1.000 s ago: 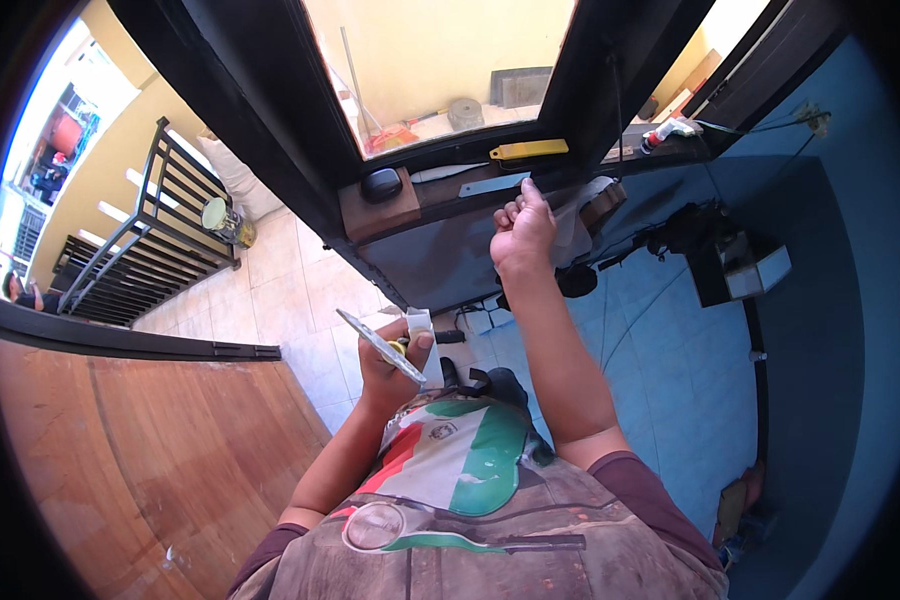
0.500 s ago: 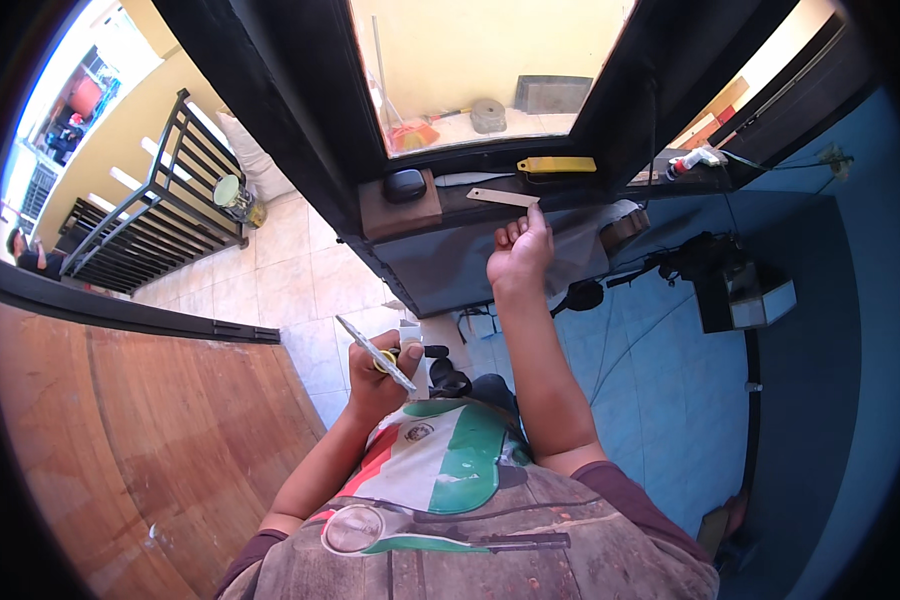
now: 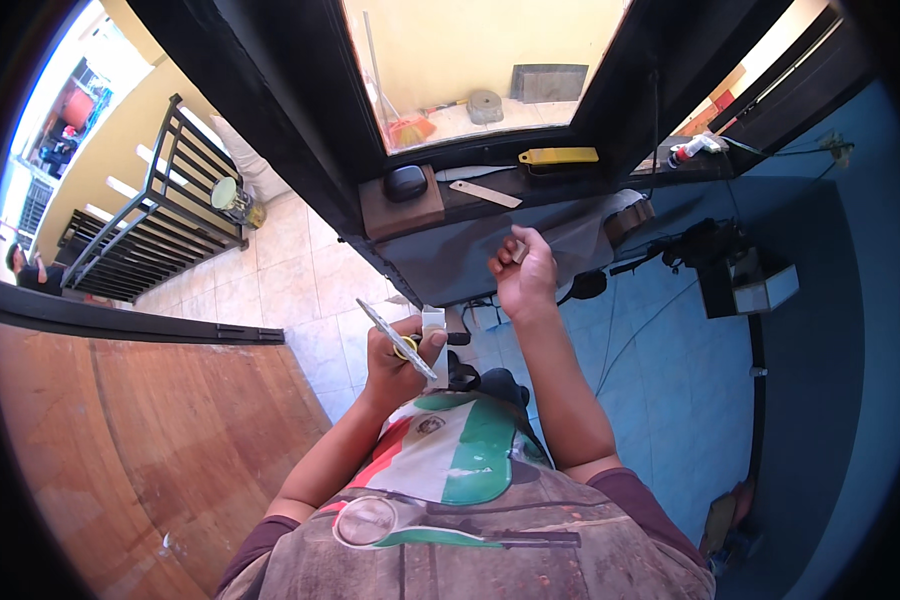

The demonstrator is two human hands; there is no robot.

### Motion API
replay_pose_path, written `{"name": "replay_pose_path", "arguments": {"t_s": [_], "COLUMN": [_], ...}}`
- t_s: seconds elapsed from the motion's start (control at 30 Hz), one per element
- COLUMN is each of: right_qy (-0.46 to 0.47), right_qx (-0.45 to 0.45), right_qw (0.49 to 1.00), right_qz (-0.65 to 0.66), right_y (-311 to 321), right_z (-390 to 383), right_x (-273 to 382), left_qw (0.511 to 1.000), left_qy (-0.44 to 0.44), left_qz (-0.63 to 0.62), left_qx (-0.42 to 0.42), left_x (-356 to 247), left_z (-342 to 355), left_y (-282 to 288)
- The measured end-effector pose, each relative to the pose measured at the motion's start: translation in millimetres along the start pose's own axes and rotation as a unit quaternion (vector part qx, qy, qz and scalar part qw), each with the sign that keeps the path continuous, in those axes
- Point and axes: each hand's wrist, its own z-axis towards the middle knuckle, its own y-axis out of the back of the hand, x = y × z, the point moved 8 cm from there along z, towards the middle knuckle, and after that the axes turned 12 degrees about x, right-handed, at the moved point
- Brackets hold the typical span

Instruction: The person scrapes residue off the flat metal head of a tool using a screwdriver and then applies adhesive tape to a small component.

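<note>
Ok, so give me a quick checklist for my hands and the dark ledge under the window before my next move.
1. Left hand has a grip on the long, flat, pale grey piece: ok.
2. White oblong box held in that same hand: ok.
3. Small pale piece in the curled right hand identified: cannot tell, mostly hidden by fingers.
4. Flat beige strip lying on the dark ledge, apart from the right hand: ok.
5. Long yellow plastic tool within the right hand's grip: not ok, it lies on the ledge.
6. Rounded black object resting on the brown block: ok.
</note>
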Motion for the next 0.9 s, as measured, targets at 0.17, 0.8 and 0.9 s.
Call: {"name": "replay_pose_path", "arguments": {"t_s": [0.17, 0.8, 0.9], "right_qy": [-0.097, 0.010, 0.004], "right_qx": [0.136, 0.398, 0.422], "right_qw": [0.978, 0.892, 0.879], "right_qz": [-0.129, -0.213, -0.223], "right_y": [3.4, -120.9, -121.4], "right_z": [-44.1, -127.3, -128.5], "right_x": [8.6, 21.4, 20.9], "left_qw": [1.000, 0.993, 0.994], "left_qy": [0.002, -0.001, -0.026], "left_qz": [-0.004, -0.044, -0.042], "left_qx": [0.027, 0.106, 0.101], "left_x": [-5.0, -43.5, -44.7], "left_z": [6.8, 26.4, 26.7], "left_y": [-2.7, -24.3, -25.1]}}
